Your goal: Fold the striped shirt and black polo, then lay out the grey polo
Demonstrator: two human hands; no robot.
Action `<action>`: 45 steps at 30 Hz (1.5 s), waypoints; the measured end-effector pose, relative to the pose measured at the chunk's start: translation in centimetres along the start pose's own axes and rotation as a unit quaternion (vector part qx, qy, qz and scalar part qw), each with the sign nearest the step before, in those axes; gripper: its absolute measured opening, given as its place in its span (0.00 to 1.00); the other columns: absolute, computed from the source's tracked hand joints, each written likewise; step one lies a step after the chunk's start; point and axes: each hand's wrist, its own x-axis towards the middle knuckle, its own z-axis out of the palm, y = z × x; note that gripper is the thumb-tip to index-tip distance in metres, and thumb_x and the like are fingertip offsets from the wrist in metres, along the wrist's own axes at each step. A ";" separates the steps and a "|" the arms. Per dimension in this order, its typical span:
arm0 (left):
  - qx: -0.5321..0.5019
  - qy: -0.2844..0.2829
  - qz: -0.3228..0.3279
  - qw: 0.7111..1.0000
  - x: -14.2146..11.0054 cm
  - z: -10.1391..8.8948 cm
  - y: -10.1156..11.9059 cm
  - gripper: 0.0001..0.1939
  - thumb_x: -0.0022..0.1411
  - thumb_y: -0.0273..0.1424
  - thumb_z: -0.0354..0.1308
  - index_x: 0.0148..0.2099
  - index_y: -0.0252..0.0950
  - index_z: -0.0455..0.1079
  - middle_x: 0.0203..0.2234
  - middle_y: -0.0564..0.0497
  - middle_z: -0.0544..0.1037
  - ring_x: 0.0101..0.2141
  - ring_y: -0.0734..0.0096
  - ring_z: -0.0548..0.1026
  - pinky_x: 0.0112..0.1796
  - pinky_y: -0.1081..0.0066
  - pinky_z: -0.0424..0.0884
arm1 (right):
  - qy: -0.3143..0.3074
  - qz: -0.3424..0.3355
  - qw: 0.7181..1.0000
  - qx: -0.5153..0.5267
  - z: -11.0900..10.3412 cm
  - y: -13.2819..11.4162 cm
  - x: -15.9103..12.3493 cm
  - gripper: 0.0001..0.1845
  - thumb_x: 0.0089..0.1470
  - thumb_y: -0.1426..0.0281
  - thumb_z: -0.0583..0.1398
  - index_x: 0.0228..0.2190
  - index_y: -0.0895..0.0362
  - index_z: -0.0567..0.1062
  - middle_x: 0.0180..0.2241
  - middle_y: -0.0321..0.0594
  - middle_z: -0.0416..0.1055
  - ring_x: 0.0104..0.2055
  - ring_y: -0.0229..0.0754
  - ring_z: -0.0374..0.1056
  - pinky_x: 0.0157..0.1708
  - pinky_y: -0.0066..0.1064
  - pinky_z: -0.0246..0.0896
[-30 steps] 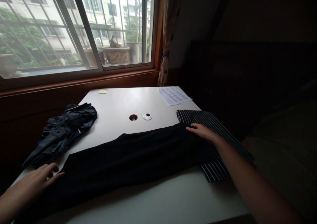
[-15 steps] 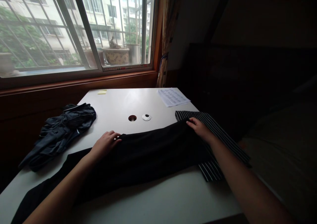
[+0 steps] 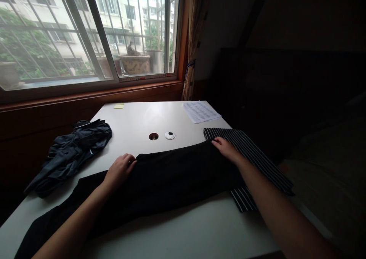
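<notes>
We see the long black garment (image 3: pixel 177 179) lying across the white desk (image 3: pixel 183 232), its right end over a striped cloth (image 3: pixel 251 146). Our right hand (image 3: pixel 227 150) pinches the far edge, grip closed on fabric; our left hand (image 3: pixel 121 169) touches that edge, fingers curled, though we cannot tell whether its grip holds any.

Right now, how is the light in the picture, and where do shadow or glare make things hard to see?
Head view: daylight enters by the window at upper left; head view: pale glare lies on the far part of the white table; head view: the black garment is so dark that its folds hardly show; head view: the right-hand background sinks into near-black.
</notes>
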 end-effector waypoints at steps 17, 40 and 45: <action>0.059 0.038 0.028 0.997 -0.8 0.9 -0.6 0.19 0.71 0.48 0.46 0.41 0.40 0.69 0.36 0.48 0.75 0.40 0.57 0.73 0.44 0.59 0.70 | -0.116 0.004 0.993 -0.033 -0.6 -0.9 -1.5 0.20 0.53 0.55 0.65 0.41 0.57 0.80 0.44 0.46 0.79 0.46 0.51 0.75 0.46 0.36 0.68; 0.139 0.013 0.106 0.984 -2.9 -0.5 1.1 0.26 0.73 0.40 0.48 0.70 0.47 0.57 0.64 0.44 0.67 0.65 0.47 0.60 0.63 0.43 0.55 | 0.038 -0.005 0.988 -0.148 0.8 0.3 -0.5 0.20 0.53 0.65 0.65 0.48 0.56 0.78 0.49 0.51 0.77 0.53 0.56 0.73 0.53 0.42 0.65; 0.084 -0.007 0.039 0.996 1.4 1.0 2.9 0.23 0.72 0.40 0.48 0.64 0.37 0.64 0.50 0.39 0.75 0.50 0.51 0.74 0.51 0.53 0.70 | 0.046 -0.003 0.997 -0.065 0.6 0.0 -0.7 0.18 0.53 0.67 0.63 0.46 0.57 0.78 0.50 0.51 0.77 0.53 0.55 0.72 0.54 0.43 0.64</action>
